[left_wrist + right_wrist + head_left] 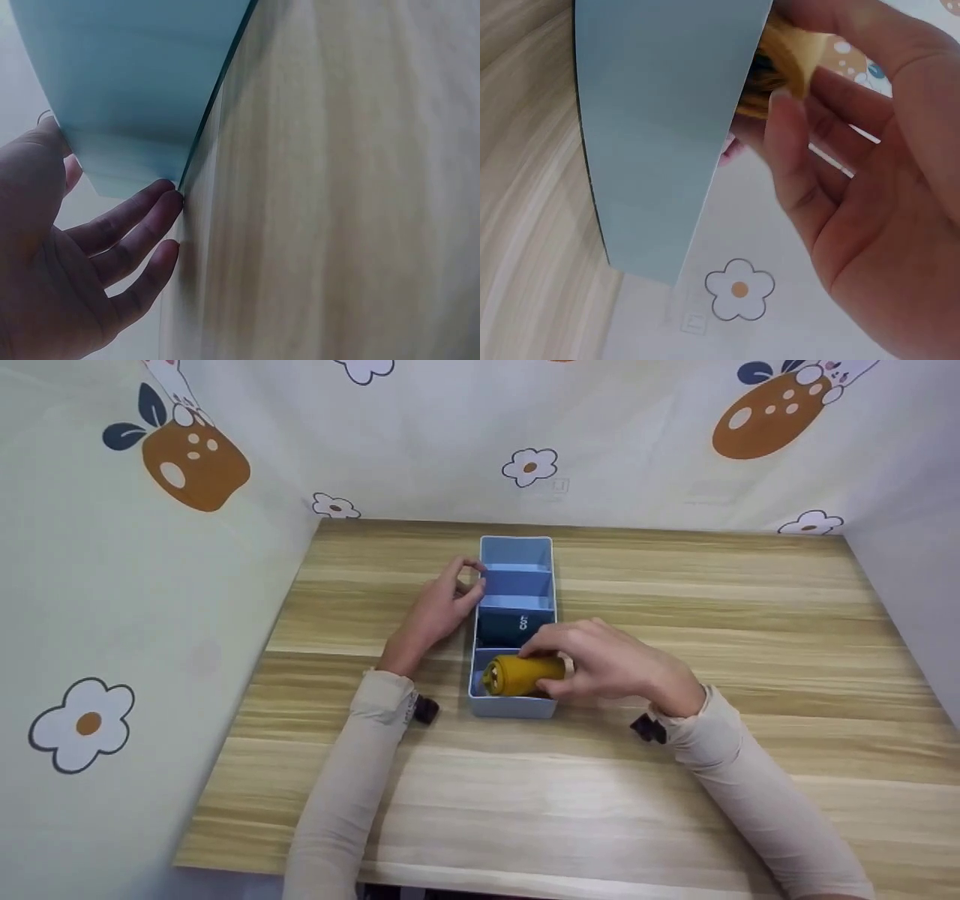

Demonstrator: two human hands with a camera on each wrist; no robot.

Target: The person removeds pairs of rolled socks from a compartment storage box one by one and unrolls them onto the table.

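A narrow light-blue box (513, 707) with several compartments in a row stands on the wooden table. My right hand (607, 661) grips a rolled yellow cloth piece (517, 675) between thumb and fingers. The roll lies sideways over the nearest compartment, and a small face-like print shows at its left end. In the compartment behind it sits a dark green roll (502, 628) with white letters. My left hand (442, 604) holds the box's left wall, thumb and forefinger at the rim. In the left wrist view, other fingers (139, 232) touch its lower edge.
The two far compartments (516, 589) show bare blue walls. A patterned white sheet (435, 442) with flowers and orange fruit hangs behind the table (675, 810) and along its sides. Small dark wrist cameras (426, 709) sit at both sleeve cuffs.
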